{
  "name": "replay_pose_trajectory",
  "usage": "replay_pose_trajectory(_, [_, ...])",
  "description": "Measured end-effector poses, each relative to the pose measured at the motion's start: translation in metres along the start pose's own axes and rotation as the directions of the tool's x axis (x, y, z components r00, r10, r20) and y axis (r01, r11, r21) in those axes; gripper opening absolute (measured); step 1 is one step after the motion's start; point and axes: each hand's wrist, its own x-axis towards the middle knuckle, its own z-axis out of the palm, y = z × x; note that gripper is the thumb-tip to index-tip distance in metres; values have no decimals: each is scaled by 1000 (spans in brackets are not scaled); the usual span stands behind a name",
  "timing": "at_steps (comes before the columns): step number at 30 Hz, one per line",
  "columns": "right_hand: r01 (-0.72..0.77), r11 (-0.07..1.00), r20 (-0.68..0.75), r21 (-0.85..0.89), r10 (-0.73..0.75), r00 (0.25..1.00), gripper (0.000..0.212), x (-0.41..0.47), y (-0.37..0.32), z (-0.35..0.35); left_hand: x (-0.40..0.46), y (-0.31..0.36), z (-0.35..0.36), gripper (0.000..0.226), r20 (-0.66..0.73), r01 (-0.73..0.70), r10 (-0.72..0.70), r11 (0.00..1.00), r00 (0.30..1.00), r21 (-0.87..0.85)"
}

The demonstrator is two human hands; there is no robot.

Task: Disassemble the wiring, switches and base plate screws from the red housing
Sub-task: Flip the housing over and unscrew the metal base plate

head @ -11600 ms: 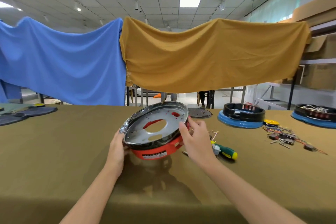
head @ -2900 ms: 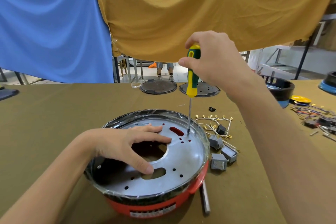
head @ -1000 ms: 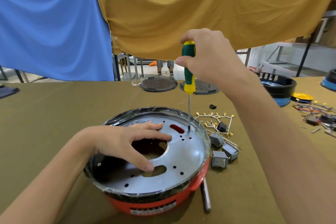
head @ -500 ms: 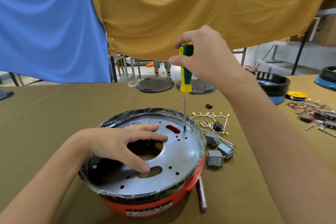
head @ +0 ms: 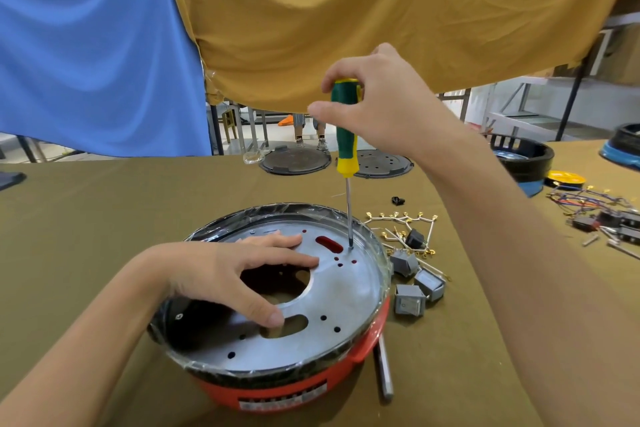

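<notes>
The red housing [head: 287, 386] sits on the olive table with its silver base plate [head: 343, 302] facing up. My left hand [head: 228, 274] rests flat on the plate, fingers spread beside the central hole. My right hand [head: 377, 104] grips the top of a green and yellow screwdriver [head: 344, 135], held upright. Its tip stands on a screw [head: 350, 247] at the plate's far right rim. Three grey switches [head: 415, 284] and loose white wires with gold terminals [head: 403, 224] lie on the table right of the housing.
A metal rod [head: 384, 371] lies by the housing's right side. Two dark round plates [head: 296, 160] sit at the table's far edge. A black and blue housing [head: 523, 158], a yellow disc [head: 564, 178] and a pile of wires and parts [head: 602, 215] lie at the right.
Since 11.6 s ago the housing was laid flat and my right hand took up the screwdriver. Over the last second the hands and the tool have barely shifted; the tip stays on the screw.
</notes>
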Motion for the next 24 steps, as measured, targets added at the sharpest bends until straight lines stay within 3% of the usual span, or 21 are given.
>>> replay_pose_trajectory(6, [-22, 999, -39, -47, 21, 999, 42, 2, 2, -3, -1, 0, 1, 75, -5, 13, -13, 1000, 1000, 6])
replay_pose_trajectory(10, [-74, 997, -38, -19, 74, 997, 30, 5, 2, 0, 0, 1, 1, 75, -3, 22, -22, 1000, 1000, 5])
replay_pose_trajectory(14, [-32, 999, -61, 6, 32, 998, 20, 2, -2, 6, 0, 0, 1, 75, 2, 12, -12, 1000, 1000, -3])
replay_pose_trajectory(19, [-32, 994, -105, -102, 22, 994, 36, 1, -3, 10, -1, 0, 1, 75, 2, 9, -9, 1000, 1000, 0])
replay_pose_trajectory(24, [-25, 997, -94, -78, 18, 995, 29, 3, -2, 3, 0, 0, 2, 74, -3, 6, -6, 1000, 1000, -4])
